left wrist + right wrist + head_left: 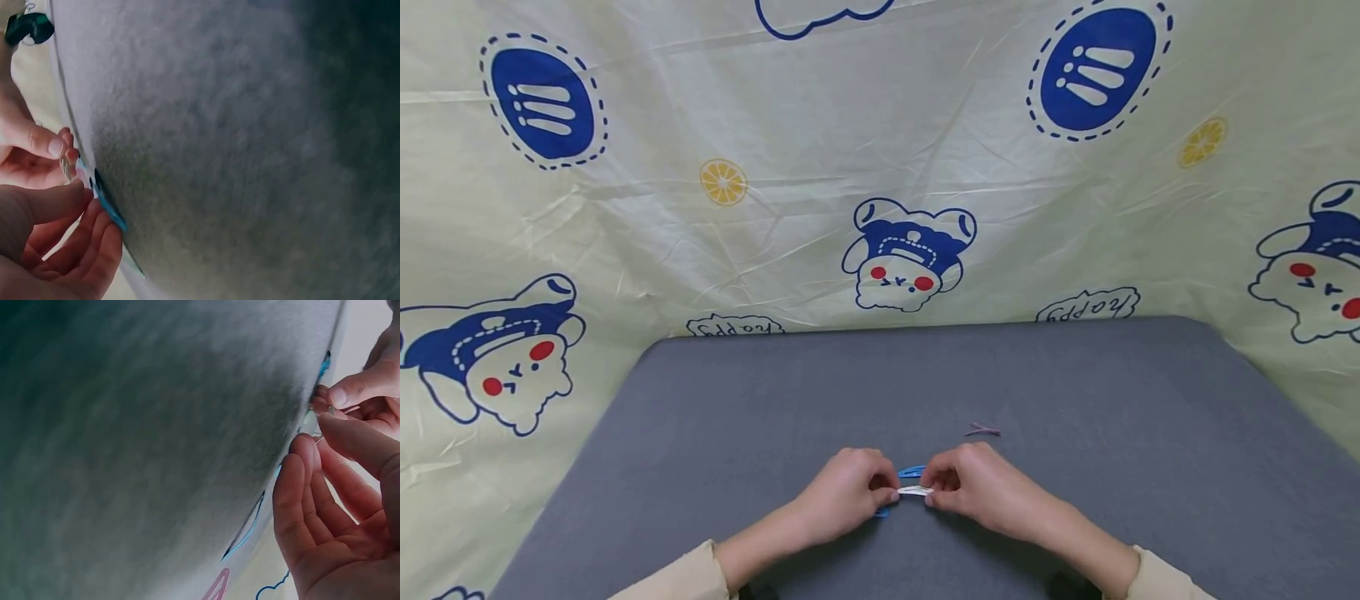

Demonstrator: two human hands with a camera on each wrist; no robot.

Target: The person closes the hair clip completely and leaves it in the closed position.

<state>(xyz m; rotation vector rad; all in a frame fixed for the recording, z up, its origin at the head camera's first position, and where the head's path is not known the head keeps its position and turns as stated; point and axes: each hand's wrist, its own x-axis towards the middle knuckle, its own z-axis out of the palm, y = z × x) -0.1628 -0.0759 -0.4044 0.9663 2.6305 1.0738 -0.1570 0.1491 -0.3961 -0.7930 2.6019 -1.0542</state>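
Observation:
Held level between both hands is a slim white hair clip (914, 491), just above the grey table. My left hand (853, 492) pinches its left end with thumb and fingertips. At the other end, my right hand (977, 487) does the same. A blue hair clip (912, 472) lies right behind the white one, partly hidden by the hands. Another blue piece (882, 513) peeks out below my left fingertips, its shape mostly covered. In the right wrist view the blue clip (247, 531) appears beyond my right hand (344, 506), with the white clip largely behind the fingers.
A pinkish hair clip (982, 430) lies farther back, slightly right of the hands. The grey tabletop (760, 400) reaches to a pale printed cloth (805, 250) hanging behind it.

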